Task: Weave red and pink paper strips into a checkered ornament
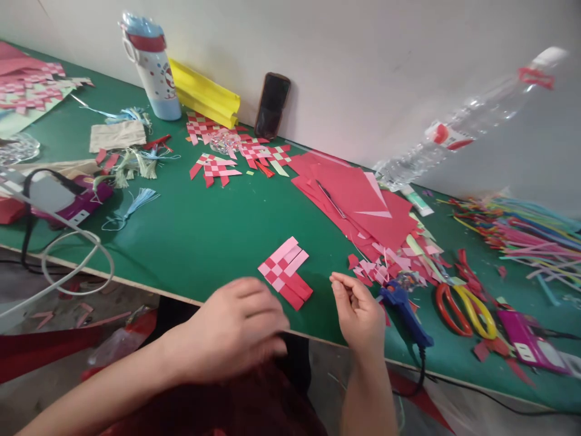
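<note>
Sitting on the smooth green tabletop [181,242], close to its near edge, is a V-shaped piece of woven pink and red paper strips [278,272], checkered at the corner, both arms pointing right. The bare left hand [245,321] is just beside it on the near left, back of the hand up, fingers bent and kinda blurry, so I can't tell if they're pressed together. The bare right hand [361,309] is a bit to the right of the piece, thumb and forefinger pressed together at the tips, other fingers curled in; can't make out if anything tiny is pinched there. Right next to that hand there's a blue glue gun with a black cord [406,312], then scissors with one orange-red and one yellow handle [466,307]. Loose little pink and red paper scraps [376,266] are just past it, by a messy stack of flat red paper sheets [363,188]. Over on the far side, a black phone [272,106] leans on the pale wall [340,72], near more checkered woven paper pieces [213,166].
</note>
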{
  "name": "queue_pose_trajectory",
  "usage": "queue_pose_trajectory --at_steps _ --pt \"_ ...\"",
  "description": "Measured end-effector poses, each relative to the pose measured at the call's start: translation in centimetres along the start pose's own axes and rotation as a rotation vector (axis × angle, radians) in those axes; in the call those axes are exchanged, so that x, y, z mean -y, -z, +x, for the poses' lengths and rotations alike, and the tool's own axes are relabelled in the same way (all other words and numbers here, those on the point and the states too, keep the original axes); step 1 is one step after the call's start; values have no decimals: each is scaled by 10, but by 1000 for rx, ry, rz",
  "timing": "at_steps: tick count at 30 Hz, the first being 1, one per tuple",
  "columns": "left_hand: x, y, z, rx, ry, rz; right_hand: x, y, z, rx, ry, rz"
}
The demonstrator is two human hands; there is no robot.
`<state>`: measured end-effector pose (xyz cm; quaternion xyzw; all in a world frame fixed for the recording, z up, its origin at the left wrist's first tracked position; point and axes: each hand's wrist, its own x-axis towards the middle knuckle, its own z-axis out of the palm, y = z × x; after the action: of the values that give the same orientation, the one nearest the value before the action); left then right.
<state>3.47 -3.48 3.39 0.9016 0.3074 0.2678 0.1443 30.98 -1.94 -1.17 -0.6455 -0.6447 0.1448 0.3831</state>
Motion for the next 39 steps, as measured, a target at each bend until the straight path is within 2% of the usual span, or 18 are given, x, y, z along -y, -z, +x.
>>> queue_pose_trajectory --at_steps 4,6,10,13,18,26,29,31,34,35,37,39 --pt "19 -16 1 -2 25 105 8 0 -2 -33 70 -2" --pt "26 -20 1 25 36 163 18 -2 -5 -2 192 -19" --pt "32 -21 2 82 40 218 37 -10 -13 159 499 -137" --pt "34 -21 3 120 34 230 42 -16 -15 219 551 -244" --pt "35 -24 3 148 44 223 41 -18 -14 218 556 -262" --pt "34 -25 2 117 35 234 51 -19 -17 188 497 -218" --pt "34 -25 1 122 24 253 43 -3 -20 74 483 -194" --pt "35 -25 0 133 3 264 27 18 -22 -78 419 -266" --pt "38 -27 0 135 -24 271 -11 54 -23 -296 224 -499" --pt "39 -27 -1 130 -27 275 -24 64 -22 -317 111 -550" --pt "40 -29 -1 118 -31 284 -48 76 -20 -270 -64 -511" --pt "40 -30 -1 107 -33 289 -63 81 -17 -251 -130 -462"
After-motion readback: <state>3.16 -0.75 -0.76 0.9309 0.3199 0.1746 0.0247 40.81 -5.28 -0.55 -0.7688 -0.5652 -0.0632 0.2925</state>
